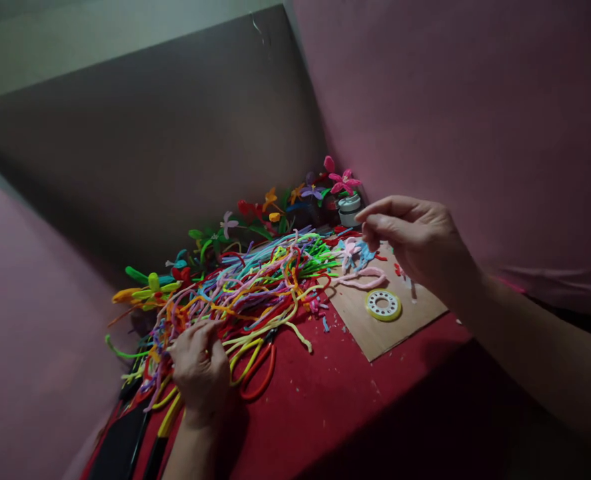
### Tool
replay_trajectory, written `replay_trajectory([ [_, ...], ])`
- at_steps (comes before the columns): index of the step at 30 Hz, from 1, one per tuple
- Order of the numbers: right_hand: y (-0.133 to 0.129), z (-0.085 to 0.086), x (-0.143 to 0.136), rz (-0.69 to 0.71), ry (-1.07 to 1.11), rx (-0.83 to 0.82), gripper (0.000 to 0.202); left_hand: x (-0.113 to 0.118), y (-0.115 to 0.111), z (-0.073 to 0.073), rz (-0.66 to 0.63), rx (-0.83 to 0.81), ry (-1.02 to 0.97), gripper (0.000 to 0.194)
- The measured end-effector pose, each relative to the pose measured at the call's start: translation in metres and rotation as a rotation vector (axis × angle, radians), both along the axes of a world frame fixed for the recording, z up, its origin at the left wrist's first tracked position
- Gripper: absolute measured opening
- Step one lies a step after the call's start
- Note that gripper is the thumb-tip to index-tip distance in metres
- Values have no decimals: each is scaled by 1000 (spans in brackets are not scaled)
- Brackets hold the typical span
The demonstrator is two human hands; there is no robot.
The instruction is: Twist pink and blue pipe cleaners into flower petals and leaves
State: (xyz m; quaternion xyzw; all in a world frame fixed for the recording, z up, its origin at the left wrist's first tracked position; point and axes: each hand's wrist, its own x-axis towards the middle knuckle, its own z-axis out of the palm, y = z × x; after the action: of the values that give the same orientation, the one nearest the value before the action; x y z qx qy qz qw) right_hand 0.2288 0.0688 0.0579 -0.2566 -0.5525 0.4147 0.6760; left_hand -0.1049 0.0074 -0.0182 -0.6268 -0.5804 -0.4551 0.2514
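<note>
A tangled heap of colourful pipe cleaners (pixel 265 287) lies across the red-covered table. At its near left edge is my left hand (pixel 200 367), fingers curled and touching the heap; whatever they grip, if anything, is hidden. My right hand (pixel 420 237) is raised over a thin brown board (pixel 365 333), thumb and fingertips pinched together. Anything in that pinch is too small to make out. On the board lie a yellow-rimmed tape roll (pixel 383 305), a pink pipe-cleaner loop (pixel 370 275) and light blue pieces (pixel 363 253). Scissors with red handles (pixel 260 377) rest right of my left hand.
Pipe-cleaner flowers (pixel 344 181) stand along the back near a pale round container (pixel 349 210). A black flat object (pixel 118 443) and a yellow-and-black handled tool (pixel 165 427) lie front left. Small scraps dot the red cloth (pixel 315 413). A pink wall (pixel 475 120) rises on the right.
</note>
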Motion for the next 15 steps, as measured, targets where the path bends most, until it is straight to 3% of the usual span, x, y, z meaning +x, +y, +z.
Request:
replay_trajectory([
  [4,54,-18,0,-175,-626,2,16,3,2,-5,-5,-21,59,19],
  [8,107,-41,-2,-236,-1321,-7,30,7,3,-7,-27,-77,74,17],
  [11,122,-50,-6,-229,-1523,-10,27,8,3,-7,-36,-102,38,17],
  [15,129,-56,-10,-230,-1551,-15,17,7,2,-7,-18,-101,46,17],
])
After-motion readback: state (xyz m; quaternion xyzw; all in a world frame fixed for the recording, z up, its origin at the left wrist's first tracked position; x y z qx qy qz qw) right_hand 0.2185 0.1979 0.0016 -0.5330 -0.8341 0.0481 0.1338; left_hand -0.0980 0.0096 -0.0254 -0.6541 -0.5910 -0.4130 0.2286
